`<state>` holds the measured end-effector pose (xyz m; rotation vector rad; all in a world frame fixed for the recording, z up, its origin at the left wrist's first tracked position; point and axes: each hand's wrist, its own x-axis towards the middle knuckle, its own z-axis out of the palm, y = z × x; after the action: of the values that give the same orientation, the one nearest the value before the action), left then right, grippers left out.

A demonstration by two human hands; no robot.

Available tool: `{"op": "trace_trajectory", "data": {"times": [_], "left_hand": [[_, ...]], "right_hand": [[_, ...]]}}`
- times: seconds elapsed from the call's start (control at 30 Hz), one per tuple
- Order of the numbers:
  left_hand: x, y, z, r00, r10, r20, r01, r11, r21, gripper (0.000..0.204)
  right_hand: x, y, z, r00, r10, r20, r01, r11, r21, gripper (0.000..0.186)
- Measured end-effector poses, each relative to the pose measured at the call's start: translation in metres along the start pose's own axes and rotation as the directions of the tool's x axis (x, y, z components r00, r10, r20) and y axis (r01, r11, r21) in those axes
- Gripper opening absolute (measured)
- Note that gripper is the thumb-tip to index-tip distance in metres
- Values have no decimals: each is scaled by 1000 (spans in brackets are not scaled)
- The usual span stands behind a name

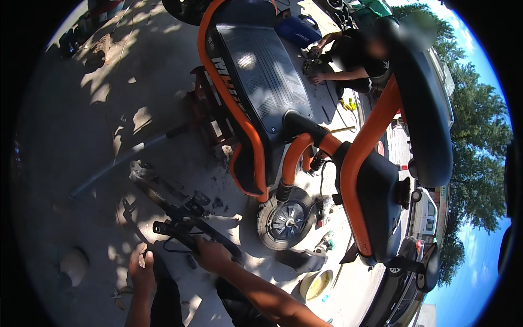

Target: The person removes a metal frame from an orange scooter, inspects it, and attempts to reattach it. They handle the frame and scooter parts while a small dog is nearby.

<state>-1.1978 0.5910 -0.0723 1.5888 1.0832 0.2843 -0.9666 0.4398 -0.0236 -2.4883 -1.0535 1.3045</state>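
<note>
My right hand [210, 253] grips a black metal fork-like part [185, 229], which lies angled over the ground below the scooter. My left hand [143, 267] is just left of it, fingers curled; what they hold, if anything, is unclear. An orange and black scooter [272, 82] rests on a red stand [204, 109]. Its wheel with a hub [280, 218] is below the deck, with cables beside it. A long metal bar [122, 161] lies to the left, and a dark curved panel [299, 259] is right of my right hand.
A co-worker in black [357, 65] crouches beyond the scooter, hands on small parts near a blue case [297, 30]. A bowl [316, 284] is at lower right, a pale round object [74, 266] at lower left. Parked vehicles [425, 212] and trees stand at right.
</note>
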Motion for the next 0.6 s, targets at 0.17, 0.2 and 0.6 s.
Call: {"op": "trace_trajectory", "data": {"times": [0.17,0.2,0.6], "left_hand": [[35,-5,17,990,48,132,-67,988,142,45],[40,-7,20,982,55,181,-86,983,164,45],[85,-31,89,695,-240,678,74,962,264,45]], "right_hand": [[43,42,41,996,-35,77,33,999,34,59],[47,48,44,995,-41,93,36,998,49,58],[71,139,44,985,-149,81,126,962,241,71]]}}
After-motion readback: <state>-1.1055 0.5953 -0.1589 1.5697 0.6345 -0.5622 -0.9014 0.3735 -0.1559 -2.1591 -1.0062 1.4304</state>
